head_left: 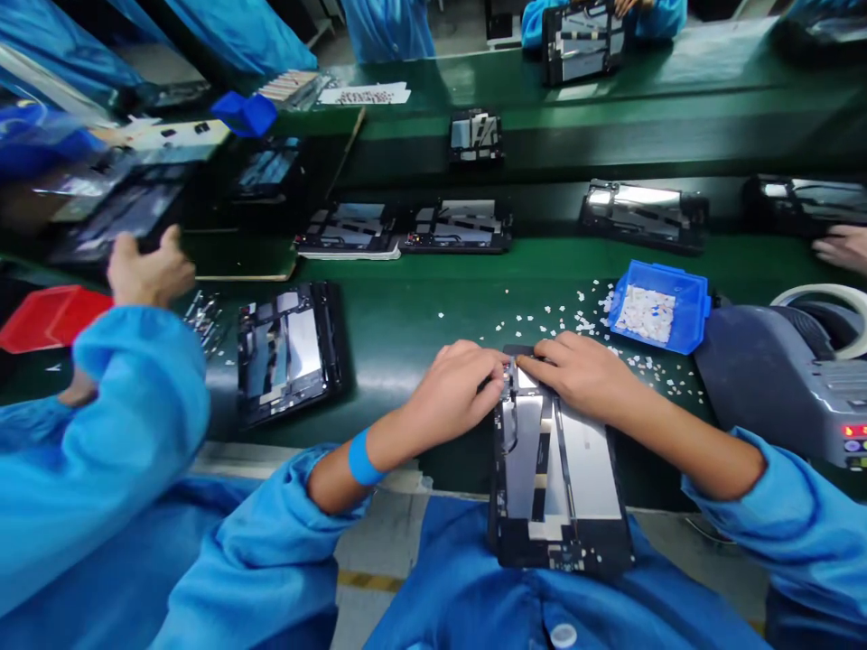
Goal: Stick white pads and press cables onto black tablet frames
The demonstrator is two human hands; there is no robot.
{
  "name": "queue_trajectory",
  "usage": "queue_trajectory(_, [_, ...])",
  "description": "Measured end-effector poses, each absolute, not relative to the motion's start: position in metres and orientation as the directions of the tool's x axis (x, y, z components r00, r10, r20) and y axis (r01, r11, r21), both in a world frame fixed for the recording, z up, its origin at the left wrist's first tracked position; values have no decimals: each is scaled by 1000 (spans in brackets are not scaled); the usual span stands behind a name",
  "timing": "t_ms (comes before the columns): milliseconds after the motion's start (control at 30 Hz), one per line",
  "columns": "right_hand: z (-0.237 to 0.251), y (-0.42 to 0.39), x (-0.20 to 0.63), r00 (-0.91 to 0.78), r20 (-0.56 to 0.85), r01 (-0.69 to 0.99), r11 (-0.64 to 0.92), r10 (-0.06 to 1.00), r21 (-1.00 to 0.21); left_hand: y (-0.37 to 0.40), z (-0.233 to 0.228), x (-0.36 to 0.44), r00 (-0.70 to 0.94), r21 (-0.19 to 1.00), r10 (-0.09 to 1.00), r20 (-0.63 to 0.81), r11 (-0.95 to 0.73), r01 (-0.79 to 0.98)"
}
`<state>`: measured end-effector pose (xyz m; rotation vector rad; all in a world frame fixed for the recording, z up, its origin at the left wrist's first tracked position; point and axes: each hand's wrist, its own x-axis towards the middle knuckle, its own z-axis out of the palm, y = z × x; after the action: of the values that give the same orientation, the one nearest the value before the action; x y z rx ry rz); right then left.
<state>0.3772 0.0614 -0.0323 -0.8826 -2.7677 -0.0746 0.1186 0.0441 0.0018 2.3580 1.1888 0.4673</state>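
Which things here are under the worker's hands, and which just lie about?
In hand:
left hand
right hand
open tablet frame

Lying about:
blue tray
white scraps
red tray
tape dispenser
other frame

Both arms reach forward in blue sleeves pushed up, so the forearms are bare. The left wrist wears a blue band. The left hand [455,390] lies palm down, knuckles up, its fingers [489,372] bent and pointing to the right. The right hand [583,372] also lies palm down, its fingers [545,352] pointing left. The fingertips of the two hands almost meet in the middle.
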Motion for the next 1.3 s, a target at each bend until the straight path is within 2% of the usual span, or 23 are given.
queue_trajectory(100, [-34,65,378,-788,242,578,816,566,-28,58,1,125,482,703,876,7,-347,621])
queue_trajectory(200, [-37,68,380,-784,253,577,816,567,-38,71,-6,132,455,753,885,-96,-235,615])
queue_trajectory(567, [-39,67,379,-774,284,577,815,566,-54,82,-15,141,399,709,899,-179,-163,686])
queue_trajectory(967, [-37,68,379,-784,290,559,827,550,-56,80,-13,144,415,659,898,-145,-225,717])
queue_trajectory(1300, [-33,63,376,-785,266,580,815,560,-2,80,-1,139,462,708,869,-177,-214,673])
